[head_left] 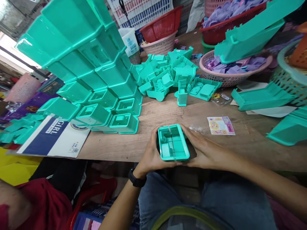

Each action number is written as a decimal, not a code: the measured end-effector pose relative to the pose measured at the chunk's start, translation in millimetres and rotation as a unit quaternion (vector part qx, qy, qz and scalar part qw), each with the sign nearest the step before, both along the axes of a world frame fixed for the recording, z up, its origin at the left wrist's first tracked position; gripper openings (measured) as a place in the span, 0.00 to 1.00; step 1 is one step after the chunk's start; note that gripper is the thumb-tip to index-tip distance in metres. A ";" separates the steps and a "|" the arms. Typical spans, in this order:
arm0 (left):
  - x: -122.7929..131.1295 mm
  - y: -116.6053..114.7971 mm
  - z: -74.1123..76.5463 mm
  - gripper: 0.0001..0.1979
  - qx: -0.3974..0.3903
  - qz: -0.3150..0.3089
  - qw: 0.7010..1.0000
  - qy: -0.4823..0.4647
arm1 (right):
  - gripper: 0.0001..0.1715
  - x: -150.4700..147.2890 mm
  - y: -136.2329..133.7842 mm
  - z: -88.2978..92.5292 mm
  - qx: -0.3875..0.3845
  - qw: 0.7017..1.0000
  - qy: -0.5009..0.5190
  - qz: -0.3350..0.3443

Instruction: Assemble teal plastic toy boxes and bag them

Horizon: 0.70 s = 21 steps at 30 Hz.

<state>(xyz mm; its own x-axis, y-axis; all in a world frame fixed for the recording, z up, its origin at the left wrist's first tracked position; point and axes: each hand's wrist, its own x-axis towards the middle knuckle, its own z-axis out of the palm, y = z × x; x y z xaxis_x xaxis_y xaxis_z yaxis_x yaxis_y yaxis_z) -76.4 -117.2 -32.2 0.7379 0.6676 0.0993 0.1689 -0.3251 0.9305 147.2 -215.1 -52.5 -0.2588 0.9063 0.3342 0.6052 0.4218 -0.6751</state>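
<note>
**Both hands gripping a teal tray at the table edge**

The left hand (pixel 150 153) and right hand (pixel 203 150) are clasping a small teal plastic tray (pixel 173 143) from either side, fingers curled round its walls, open side facing up. It is hovering just over the near edge of the wooden table (pixel 172 111). A sticker sheet (pixel 221 125) is lying near, to the right. A stack of teal boxes (pixel 96 73) is rising on the left, loose teal parts (pixel 168 76) piling up behind. A pink basket (pixel 230 68) is holding purple pieces.
</note>
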 end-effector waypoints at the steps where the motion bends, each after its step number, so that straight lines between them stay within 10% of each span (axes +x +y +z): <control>1: -0.7 1.3 0.3 0.61 -0.006 -0.003 1.000 0.003 | 0.74 0.0 -0.2 0.7 -0.004 1.000 0.000 0.002; 21: -11.7 9.7 -3.2 0.68 0.030 -0.047 0.998 0.031 | 0.80 -5.2 -1.6 -0.1 0.016 1.000 0.000 0.005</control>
